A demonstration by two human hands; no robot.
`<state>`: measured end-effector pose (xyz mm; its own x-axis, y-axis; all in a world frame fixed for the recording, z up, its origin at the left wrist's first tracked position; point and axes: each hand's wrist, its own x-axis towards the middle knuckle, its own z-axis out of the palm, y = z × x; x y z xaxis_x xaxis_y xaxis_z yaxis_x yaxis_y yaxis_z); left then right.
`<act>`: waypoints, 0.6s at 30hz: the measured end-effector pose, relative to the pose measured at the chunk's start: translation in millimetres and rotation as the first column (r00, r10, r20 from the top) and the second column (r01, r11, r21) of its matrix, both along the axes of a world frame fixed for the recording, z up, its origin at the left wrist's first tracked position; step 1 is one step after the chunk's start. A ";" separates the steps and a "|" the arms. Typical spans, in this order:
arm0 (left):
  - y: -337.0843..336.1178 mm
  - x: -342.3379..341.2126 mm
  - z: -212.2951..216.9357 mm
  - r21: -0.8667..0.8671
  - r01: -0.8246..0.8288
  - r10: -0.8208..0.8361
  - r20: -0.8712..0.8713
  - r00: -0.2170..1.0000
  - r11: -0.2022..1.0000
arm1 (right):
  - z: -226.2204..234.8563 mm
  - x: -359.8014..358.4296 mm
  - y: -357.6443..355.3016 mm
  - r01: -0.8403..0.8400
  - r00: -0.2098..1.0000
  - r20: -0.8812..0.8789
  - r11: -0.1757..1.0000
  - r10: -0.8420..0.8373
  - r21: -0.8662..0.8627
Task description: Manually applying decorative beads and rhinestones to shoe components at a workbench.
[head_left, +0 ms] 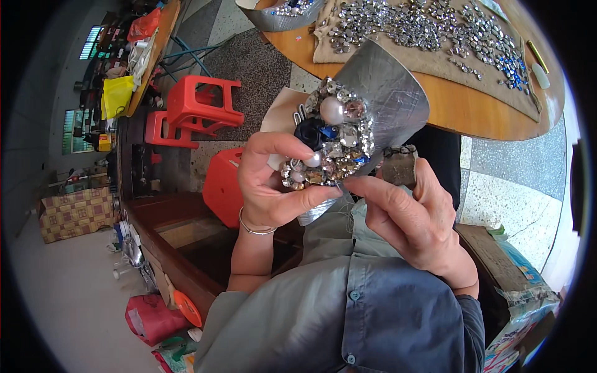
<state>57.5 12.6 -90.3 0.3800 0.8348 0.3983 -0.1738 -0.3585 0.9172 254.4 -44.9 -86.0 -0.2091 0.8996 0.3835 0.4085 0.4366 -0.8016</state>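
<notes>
My left hand (264, 186) grips the edge of a curved silver sheet piece (392, 93), thumb and fingers closed around its decorated end. That end carries a dense cluster of clear rhinestones (348, 149), pearl beads (332, 111), blue stones and a black rosette (309, 133). My right hand (416, 224) is closed beside the lower edge of the cluster, its index fingertip touching there. Fine thread shows near these fingertips; whether they pinch a needle is too small to tell. A brownish wrap (399, 166) covers one right finger.
A round wooden table (448, 118) stands ahead, with a brown cloth (333, 55) under many loose rhinestones (416, 25). Another silver decorated piece (267, 18) lies at its left edge. Red stools (202, 105) stand left, near an open wooden drawer (186, 239). A cardboard box (497, 261) sits right.
</notes>
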 end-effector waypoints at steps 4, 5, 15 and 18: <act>0.8 0.6 0.1 0.024 -0.002 0.002 0.001 1.000 1.000 | 1.9 0.0 -0.3 -0.008 1.000 0.011 1.000 0.008 -0.016; 0.5 -0.1 -0.5 0.019 0.001 -0.001 0.006 1.000 1.000 | 1.8 0.0 -0.4 -0.009 1.000 0.019 1.000 0.009 -0.013; -0.6 -3.4 -0.5 -0.010 0.000 -0.001 -0.050 0.999 1.000 | -1.9 -0.6 0.0 0.009 1.000 -0.006 1.000 -0.009 -0.018; -0.9 -4.2 0.2 0.011 -0.006 0.007 -0.069 0.998 1.000 | -1.5 -0.3 1.8 -0.017 1.000 -0.018 0.999 0.016 -0.036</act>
